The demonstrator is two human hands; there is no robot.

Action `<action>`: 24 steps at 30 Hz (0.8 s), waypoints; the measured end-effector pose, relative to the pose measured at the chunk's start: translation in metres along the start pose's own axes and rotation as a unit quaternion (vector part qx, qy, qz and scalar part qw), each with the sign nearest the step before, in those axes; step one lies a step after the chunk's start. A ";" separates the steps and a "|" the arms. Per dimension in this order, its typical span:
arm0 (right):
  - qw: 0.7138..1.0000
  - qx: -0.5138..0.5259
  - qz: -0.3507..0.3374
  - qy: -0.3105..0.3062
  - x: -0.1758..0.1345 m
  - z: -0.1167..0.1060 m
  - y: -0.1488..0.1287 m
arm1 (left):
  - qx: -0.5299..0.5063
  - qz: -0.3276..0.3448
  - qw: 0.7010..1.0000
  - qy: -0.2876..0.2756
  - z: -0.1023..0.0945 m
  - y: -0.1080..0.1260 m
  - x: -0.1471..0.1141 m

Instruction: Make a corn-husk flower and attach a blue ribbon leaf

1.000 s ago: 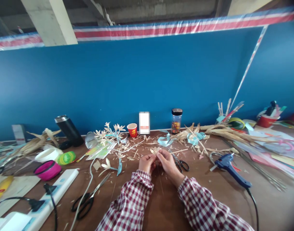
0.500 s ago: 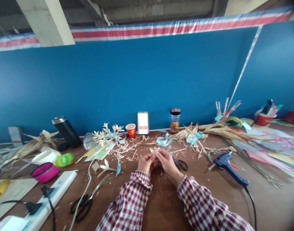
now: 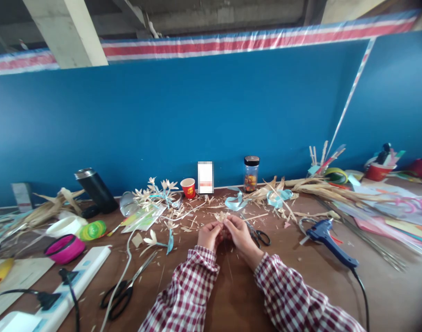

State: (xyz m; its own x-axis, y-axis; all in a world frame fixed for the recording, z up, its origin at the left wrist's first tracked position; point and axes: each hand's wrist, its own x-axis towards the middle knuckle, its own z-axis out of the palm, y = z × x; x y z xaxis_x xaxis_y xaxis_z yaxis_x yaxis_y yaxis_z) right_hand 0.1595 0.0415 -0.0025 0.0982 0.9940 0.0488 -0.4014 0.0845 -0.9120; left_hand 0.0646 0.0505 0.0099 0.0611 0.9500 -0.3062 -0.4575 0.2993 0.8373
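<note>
Over the middle of the table, my left hand [image 3: 210,234] and my right hand [image 3: 239,236] meet with fingertips pinched together. Between them they hold a small pale husk flower [image 3: 221,216], its petals poking up above the fingertips. A thin wire-like stem seems to hang down below the hands, though it is faint. Fingers cover the flower's base. Just right of my right hand lies a pair of small black-handled scissors [image 3: 262,237], partly hidden by it. To the left of my left hand rests a finished-looking flower with a blue-wrapped stem [image 3: 158,243].
Larger scissors [image 3: 122,295] and a white power strip [image 3: 72,286] lie at front left. A blue glue gun [image 3: 330,242] with a cord is on the right. Behind stand a red paper cup [image 3: 187,188], a lidded jar [image 3: 251,175], pale flowers [image 3: 158,191] and dried husks [image 3: 311,185].
</note>
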 end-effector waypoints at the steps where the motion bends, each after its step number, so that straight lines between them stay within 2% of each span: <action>1: 1.000 0.000 0.003 0.000 0.000 0.000 0.001 | -0.001 0.001 1.000 0.003 0.000 0.000 0.000; 4: 1.000 -0.004 0.005 0.014 0.002 -0.002 0.002 | -0.006 0.007 1.000 0.003 -0.002 0.000 0.002; 8: 0.999 -0.030 -0.004 0.021 0.002 -0.002 0.002 | 0.003 0.014 1.000 -0.025 -0.006 0.000 0.005; 19: 0.994 0.068 0.067 -0.048 0.001 -0.006 -0.008 | -0.028 -0.001 0.997 -0.068 -0.007 0.006 0.000; 24: 0.983 0.125 0.096 -0.099 0.000 -0.010 -0.010 | -0.036 -0.007 0.993 -0.112 -0.009 0.007 -0.002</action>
State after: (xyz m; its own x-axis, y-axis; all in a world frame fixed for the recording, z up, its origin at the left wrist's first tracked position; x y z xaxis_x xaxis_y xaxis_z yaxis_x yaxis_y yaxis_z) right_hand 0.1730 0.0398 0.0028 -0.1707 0.9852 -0.0130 -0.6084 -0.1158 -0.7851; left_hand 0.0532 0.0503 0.0126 0.2599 0.9443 -0.2017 -0.5167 0.3125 0.7971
